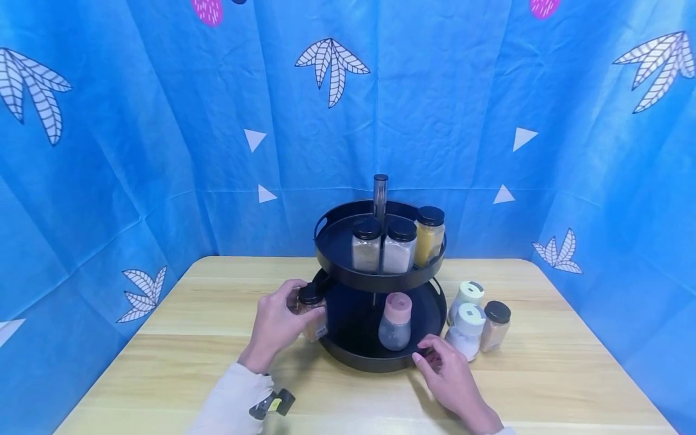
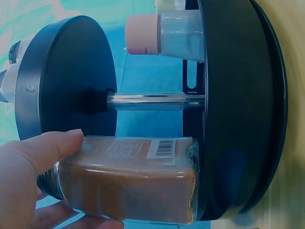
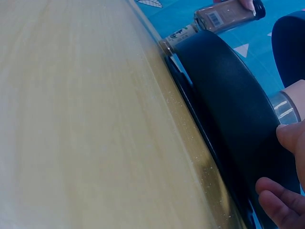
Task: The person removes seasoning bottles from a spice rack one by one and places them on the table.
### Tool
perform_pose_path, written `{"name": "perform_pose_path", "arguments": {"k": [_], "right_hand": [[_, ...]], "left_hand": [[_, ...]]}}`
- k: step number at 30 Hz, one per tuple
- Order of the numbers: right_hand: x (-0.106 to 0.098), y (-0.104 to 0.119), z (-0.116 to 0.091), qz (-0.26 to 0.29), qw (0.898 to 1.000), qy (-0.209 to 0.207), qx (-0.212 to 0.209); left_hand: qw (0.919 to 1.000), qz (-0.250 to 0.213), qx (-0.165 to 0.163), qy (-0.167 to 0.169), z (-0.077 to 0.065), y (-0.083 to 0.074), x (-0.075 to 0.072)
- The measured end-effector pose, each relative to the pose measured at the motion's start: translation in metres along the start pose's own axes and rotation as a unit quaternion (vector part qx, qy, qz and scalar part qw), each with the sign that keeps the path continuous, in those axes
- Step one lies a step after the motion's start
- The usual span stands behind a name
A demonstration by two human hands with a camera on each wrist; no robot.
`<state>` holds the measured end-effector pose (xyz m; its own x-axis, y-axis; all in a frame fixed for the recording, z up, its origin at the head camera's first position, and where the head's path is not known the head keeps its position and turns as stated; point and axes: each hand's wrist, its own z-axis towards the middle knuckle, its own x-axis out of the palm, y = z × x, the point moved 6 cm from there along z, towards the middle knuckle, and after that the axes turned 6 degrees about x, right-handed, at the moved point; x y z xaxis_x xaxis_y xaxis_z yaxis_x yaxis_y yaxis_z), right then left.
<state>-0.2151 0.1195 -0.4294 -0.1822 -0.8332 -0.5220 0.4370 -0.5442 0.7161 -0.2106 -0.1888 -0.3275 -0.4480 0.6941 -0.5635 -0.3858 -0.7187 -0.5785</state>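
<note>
My left hand grips a black-lidded glass spice jar near its lid, at the left edge of the lower tray. Brown powder fills part of that jar, and a barcode label shows in the left wrist view. The jar's base is close to the tray's rim. My right hand is at the tray's front right, fingers loosely bent by the outer wall; firm contact cannot be made out. On the lower tray stands a pink-capped shaker.
The upper tray carries several black-lidded jars. Right of the stand are two pale-capped shakers, the front one near my right hand, and a black-lidded jar. A labelled jar shows behind the lower tray. Blue curtain surrounds the table.
</note>
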Motion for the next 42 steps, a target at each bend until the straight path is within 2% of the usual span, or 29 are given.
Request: {"name": "perform_pose_path", "arguments": {"k": [7, 21, 42], "right_hand": [[0.0, 0.001, 0.0, -0.002, 1.0, -0.004, -0.008], [0.001, 0.0, -0.001, 0.0, 1.0, -0.001, -0.002], [0.001, -0.002, 0.0, -0.008, 1.0, 0.004, 0.013]], "left_hand": [[0.9998, -0.003, -0.02, 0.003, -0.002, 0.007, -0.005], [0.9993, -0.006, -0.035, 0.008, -0.004, 0.014, -0.012], [0.9989, 0.01, -0.044, 0.012, -0.007, 0.018, -0.017]]}}
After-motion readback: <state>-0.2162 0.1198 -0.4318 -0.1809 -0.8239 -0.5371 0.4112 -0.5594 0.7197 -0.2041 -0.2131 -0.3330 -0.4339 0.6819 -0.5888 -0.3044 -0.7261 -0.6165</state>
